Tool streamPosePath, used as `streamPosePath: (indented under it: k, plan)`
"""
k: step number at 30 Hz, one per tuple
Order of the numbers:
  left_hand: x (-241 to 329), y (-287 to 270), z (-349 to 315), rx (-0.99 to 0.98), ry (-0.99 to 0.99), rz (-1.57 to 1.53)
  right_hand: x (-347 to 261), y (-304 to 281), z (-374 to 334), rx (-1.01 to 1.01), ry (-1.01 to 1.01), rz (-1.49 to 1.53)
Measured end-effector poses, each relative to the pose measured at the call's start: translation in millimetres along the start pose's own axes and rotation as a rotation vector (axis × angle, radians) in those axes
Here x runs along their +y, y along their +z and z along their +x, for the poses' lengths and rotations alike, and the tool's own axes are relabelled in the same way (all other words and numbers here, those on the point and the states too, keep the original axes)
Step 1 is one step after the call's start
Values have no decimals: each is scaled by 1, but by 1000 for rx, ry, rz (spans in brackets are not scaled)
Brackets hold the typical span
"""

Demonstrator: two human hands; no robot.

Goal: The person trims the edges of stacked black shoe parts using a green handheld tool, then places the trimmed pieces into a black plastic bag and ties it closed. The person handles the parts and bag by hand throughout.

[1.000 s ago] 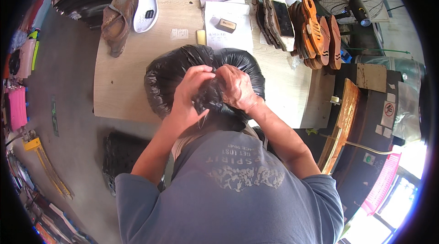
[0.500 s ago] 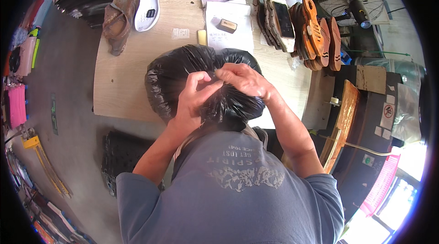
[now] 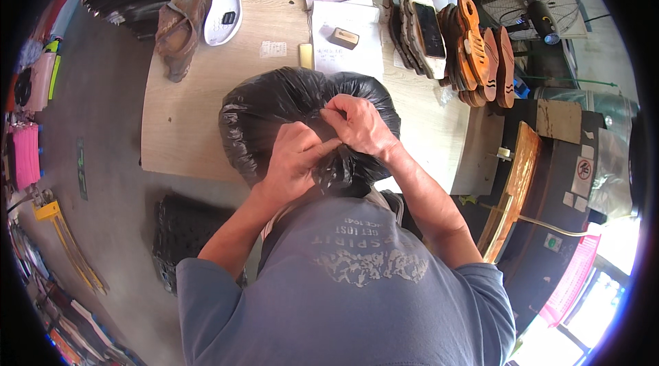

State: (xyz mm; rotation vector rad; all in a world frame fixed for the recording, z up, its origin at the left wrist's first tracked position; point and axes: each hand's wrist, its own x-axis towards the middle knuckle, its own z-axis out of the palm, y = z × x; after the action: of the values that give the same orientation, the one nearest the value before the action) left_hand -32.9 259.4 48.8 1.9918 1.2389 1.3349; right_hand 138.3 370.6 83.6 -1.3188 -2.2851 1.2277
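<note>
A full black plastic bag point(image 3: 264, 101) lies at the near edge of the wooden table, its top gathered and creased toward the middle. My left hand point(image 3: 294, 154) has its fingers curled in, with the thumb stretched to the right against the gathered plastic. From the other side my right hand point(image 3: 362, 126) pinches the bag's neck, thumb and fingers pressed together. The two hands nearly meet over the gather. Below them a loose crumpled end of the bag hangs toward my body. What the bag contains is hidden.
On the table point(image 3: 185, 129) are a white shoe sole point(image 3: 224, 5), a brown strapped sandal piece point(image 3: 180, 33), paper sheets point(image 3: 350, 57) with a small block point(image 3: 344, 38), and stacked soles point(image 3: 470, 43) with a phone point(image 3: 430, 31). A fan point(image 3: 532, 9) stands at the far right.
My left hand's fingers have curled in from a rounded open pinch, and the hand has dropped slightly nearer to me. My right hand's fingers have closed more tightly at the bag's neck.
</note>
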Motion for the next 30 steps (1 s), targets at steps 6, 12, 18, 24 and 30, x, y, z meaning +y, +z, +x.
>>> streamPosePath:
  k: [6, 12, 18, 24, 30]
  plan:
    - [4, 2, -10, -75, 0, 86, 15, 27, -3, 258, -152, -79]
    - [16, -1, -10, -115, -6, 120, 6, 33, 3, 279, -64, -180]
    - [29, -5, 14, -193, -117, 279, 33, 2, -29, 365, 27, 240]
    - [16, 4, 47, -409, 48, 733, 121, -6, -90, 819, 349, 306]
    - [11, -2, 63, -450, 171, 747, 166, 45, -127, 640, 368, 828]
